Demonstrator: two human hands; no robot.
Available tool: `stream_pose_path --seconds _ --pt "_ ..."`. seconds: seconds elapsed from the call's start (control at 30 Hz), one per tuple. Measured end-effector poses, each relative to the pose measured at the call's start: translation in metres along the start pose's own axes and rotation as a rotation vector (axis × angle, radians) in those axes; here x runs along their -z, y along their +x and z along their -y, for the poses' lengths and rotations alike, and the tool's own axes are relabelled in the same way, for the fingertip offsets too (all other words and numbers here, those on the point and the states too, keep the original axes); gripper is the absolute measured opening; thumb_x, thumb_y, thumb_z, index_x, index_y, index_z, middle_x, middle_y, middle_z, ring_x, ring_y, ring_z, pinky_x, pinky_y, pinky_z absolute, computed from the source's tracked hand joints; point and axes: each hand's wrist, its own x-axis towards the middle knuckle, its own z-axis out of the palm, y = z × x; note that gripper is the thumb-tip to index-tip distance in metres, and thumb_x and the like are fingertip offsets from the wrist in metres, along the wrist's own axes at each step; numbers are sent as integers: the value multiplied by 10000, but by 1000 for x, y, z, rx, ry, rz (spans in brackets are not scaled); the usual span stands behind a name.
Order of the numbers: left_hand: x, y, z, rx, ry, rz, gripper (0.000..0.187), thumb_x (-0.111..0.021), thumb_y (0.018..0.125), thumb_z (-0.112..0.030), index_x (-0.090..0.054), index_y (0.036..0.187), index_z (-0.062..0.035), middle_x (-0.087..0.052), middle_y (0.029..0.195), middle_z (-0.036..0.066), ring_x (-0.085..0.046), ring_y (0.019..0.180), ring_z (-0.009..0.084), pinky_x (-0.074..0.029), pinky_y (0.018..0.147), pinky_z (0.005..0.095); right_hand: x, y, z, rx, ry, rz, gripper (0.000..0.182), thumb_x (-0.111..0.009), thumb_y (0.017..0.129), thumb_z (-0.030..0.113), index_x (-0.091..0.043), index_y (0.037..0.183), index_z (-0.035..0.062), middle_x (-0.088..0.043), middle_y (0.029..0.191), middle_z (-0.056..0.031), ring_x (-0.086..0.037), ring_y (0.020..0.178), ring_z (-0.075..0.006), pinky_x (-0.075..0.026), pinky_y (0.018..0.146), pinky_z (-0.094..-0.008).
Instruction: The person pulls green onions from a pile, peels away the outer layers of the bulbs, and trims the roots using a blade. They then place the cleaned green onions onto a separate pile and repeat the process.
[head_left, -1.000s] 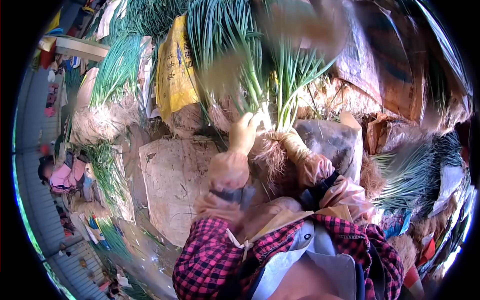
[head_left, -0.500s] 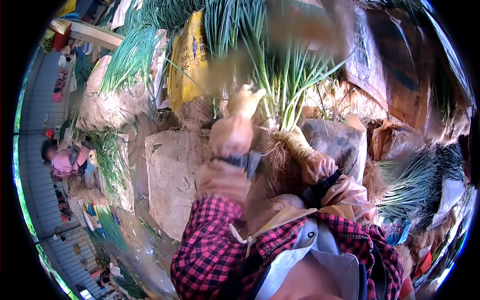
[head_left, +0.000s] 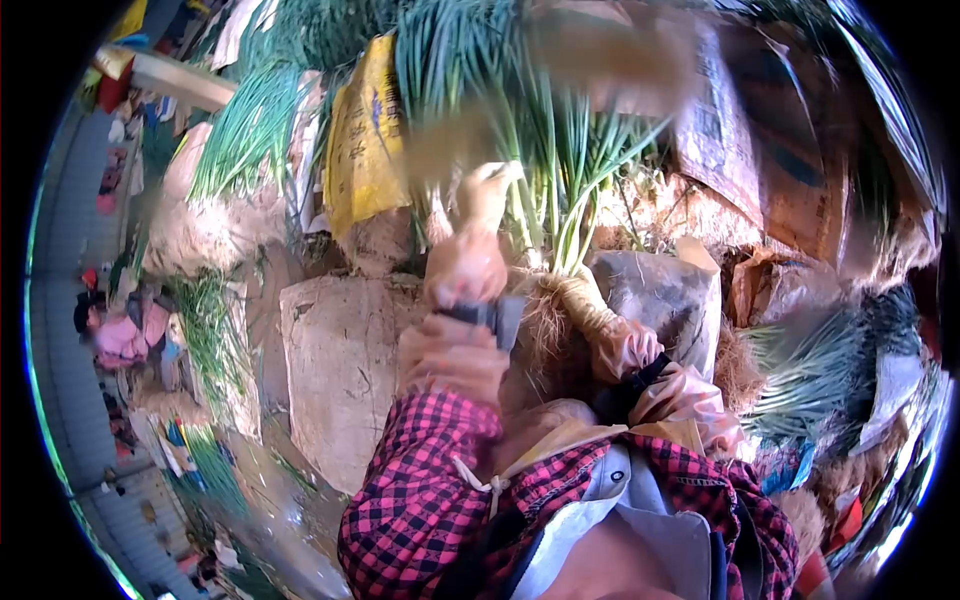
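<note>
A bunch of green onions (head_left: 560, 190) stands nearly upright in front of me, with long green leaves and white stalks. My right hand (head_left: 583, 302), in a yellowish glove, is closed around its lower end, and a tangle of brown roots (head_left: 543, 320) hangs beside the glove. Just left of the stalks is my left hand (head_left: 483, 197), also gloved. Its fingers look curled in at the leaves, but blur and a smudge on the lens hide what they hold. A dark band with a grey flat piece (head_left: 490, 318) sits on my left wrist.
A yellow printed sack (head_left: 362, 140) and more onion bundles (head_left: 250, 135) line the back. A worn pale sheet (head_left: 340, 360) lies at left, a grey wrapped bundle (head_left: 655, 300) at right. Onions (head_left: 820, 370) lie further right. Another person in pink (head_left: 125, 335) is far left.
The whole view has shifted slightly to the left. My left hand stays beside the stalks, its thumb less visible than before. My right hand keeps its hold on the bunch.
</note>
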Motion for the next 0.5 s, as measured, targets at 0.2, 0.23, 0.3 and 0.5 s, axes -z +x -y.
stream_pose_path --seconds 0.2,0.23,0.3,0.5 --pt "42 -102 16 9 -795 224 178 -548 877 -205 -579 915 -34 -598 775 56 -599 657 145 -558 673 322 -2 5 0 -57 28 -179 89 -661 740 45 -618 809 9 -594 647 -22 -519 505 -101 -393 467 -233" --pt "47 -114 24 -5 -814 155 157 -526 888 -183 -578 912 -37 -590 758 51 -602 681 141 -558 654 314 -4 5 0 -67 32 -176 89 -661 740 45 -618 809 9 -594 647 -22 -519 505 -101 -393 467 -233" --pt "66 -123 22 -95 -986 160 152 -497 904 -175 -577 919 -46 -591 774 42 -564 619 107 -536 581 261 -5 6 -1 -28 -3 -170 96 -665 735 46 -612 804 8 -591 640 -23 -520 506 -102 -394 467 -232" --pt "54 -54 22 -55 -496 -126 422 -556 866 -212 -431 1250 -90 -538 1189 89 -436 479 8 -400 388 154 2 7 -5 -84 -25 -75 194 -648 737 14 -582 919 -2 -619 723 -59 -560 559 -124 -430 489 -244"
